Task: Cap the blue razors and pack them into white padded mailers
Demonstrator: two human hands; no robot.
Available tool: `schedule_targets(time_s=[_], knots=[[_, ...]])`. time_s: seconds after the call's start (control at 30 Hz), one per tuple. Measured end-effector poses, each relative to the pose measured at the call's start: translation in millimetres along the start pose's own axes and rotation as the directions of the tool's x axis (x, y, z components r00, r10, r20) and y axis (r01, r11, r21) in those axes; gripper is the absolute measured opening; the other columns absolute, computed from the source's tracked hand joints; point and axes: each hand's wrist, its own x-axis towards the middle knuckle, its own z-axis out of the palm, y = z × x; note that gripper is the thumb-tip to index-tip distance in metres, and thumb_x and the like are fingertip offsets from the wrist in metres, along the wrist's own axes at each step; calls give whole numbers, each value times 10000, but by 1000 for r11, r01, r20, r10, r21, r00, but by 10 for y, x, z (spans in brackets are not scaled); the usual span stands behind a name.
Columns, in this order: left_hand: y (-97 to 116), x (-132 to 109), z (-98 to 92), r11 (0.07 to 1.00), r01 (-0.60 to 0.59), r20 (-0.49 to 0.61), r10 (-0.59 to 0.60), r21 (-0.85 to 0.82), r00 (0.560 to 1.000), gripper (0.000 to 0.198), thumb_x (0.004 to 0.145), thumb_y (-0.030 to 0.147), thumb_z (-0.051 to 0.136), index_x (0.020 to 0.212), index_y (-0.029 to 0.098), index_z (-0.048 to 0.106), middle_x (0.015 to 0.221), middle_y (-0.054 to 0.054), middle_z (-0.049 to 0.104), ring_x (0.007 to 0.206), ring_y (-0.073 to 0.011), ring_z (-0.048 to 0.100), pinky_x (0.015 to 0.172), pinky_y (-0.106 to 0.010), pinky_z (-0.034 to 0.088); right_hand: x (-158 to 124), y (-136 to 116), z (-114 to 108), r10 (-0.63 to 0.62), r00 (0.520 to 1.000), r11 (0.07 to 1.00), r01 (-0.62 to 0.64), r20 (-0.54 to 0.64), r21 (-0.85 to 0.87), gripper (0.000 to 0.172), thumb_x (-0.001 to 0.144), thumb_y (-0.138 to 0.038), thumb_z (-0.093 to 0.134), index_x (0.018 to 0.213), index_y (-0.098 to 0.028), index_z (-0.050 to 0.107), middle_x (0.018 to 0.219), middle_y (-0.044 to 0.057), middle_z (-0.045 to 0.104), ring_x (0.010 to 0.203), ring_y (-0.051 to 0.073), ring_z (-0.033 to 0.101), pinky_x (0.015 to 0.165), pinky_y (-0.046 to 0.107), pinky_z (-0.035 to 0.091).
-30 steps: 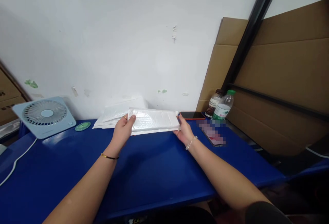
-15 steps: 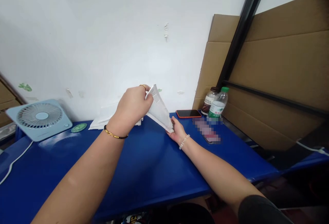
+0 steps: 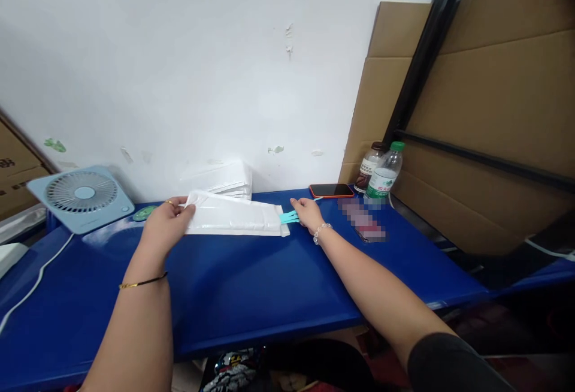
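Observation:
A long white padded envelope (image 3: 236, 217) is held level above the blue table. My left hand (image 3: 166, 224) pinches its left end, thumb on top, with a ring on one finger. At the envelope's right end, several narrow teal strips (image 3: 288, 217) stick out. My right hand (image 3: 308, 214) is closed on the strips' far ends, and a short pale tip shows beyond the fingers. What the strips belong to inside the envelope is hidden. Behind it lies a stack of white envelopes (image 3: 229, 177) against the wall.
On the left of the blue table (image 3: 251, 296) stands a light-blue fan (image 3: 85, 197) with a white cable, beside a green disc (image 3: 144, 213). To the right lie an orange-edged phone (image 3: 331, 190), a blurred-out item (image 3: 362, 219) and two bottles (image 3: 384, 177) near cardboard (image 3: 489, 104).
The envelope has swung from steeply tilted to nearly level. My left hand moved left and down with its end. My right hand now grips teal strips, which were not visible before.

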Motion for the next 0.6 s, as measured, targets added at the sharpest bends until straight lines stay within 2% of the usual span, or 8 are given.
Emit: schedule_targets(time_s=[0.17,0.27,0.33,0.4,0.43,0.5,0.57,0.6], knots=[[-730,-39,-143,978,90,67,-104,190,992,461,710,446,514,1060,160,605,745,-46,687,637,-221,626,567,-292,468,-6,-35,-35,-57,994,991,68,95,-119,365,829,-486,492,609,-194,498,433,-45,451,434,110,465,494,215,337],[-969,-87,-224,915,146,40,-174,377,984,581,733,476,487,1176,104,554,913,-127,694,835,-305,644,715,-380,491,-26,-58,-104,-96,981,977,126,170,-173,349,805,-455,543,582,-189,502,481,-28,497,499,116,487,527,216,336],[-980,-139,-220,871,88,25,-115,483,993,787,722,564,500,1319,56,427,1130,-200,627,1049,-365,577,845,-446,460,-52,-81,-156,-118,961,962,173,249,-213,355,792,-457,566,570,-185,513,512,-16,523,530,121,498,532,219,330],[-878,-190,-143,840,-128,142,61,527,988,987,657,652,559,1414,77,294,1350,-216,472,1253,-386,417,980,-477,375,-93,-116,-194,-128,928,925,239,351,-295,358,796,-480,564,598,-183,545,572,3,570,573,132,523,534,223,326],[-800,-208,-76,821,-280,269,161,498,950,1055,611,668,602,1439,113,255,1429,-191,390,1323,-375,325,1037,-470,321,-119,-139,-205,-124,912,898,271,390,-347,356,806,-495,550,636,-183,568,620,15,600,603,139,541,537,225,326],[-629,-216,94,761,-516,516,281,394,809,1177,508,675,685,1462,174,211,1510,-146,261,1392,-358,178,1095,-459,239,-179,-190,-216,-98,901,839,304,423,-452,360,829,-528,510,737,-191,601,734,38,647,664,158,573,543,233,326],[-487,-187,268,720,-590,594,308,365,743,1231,453,666,722,1470,214,195,1520,-136,241,1398,-373,143,1098,-496,206,-235,-238,-221,-70,908,800,299,414,-520,378,838,-558,481,818,-204,610,814,53,666,709,179,592,547,243,326],[-436,-164,339,709,-610,620,311,353,720,1211,464,653,726,1468,224,201,1508,-134,272,1386,-372,188,1092,-500,212,-257,-258,-227,-62,907,788,301,418,-537,388,841,-571,468,849,-210,611,836,57,670,725,188,598,551,247,329]])
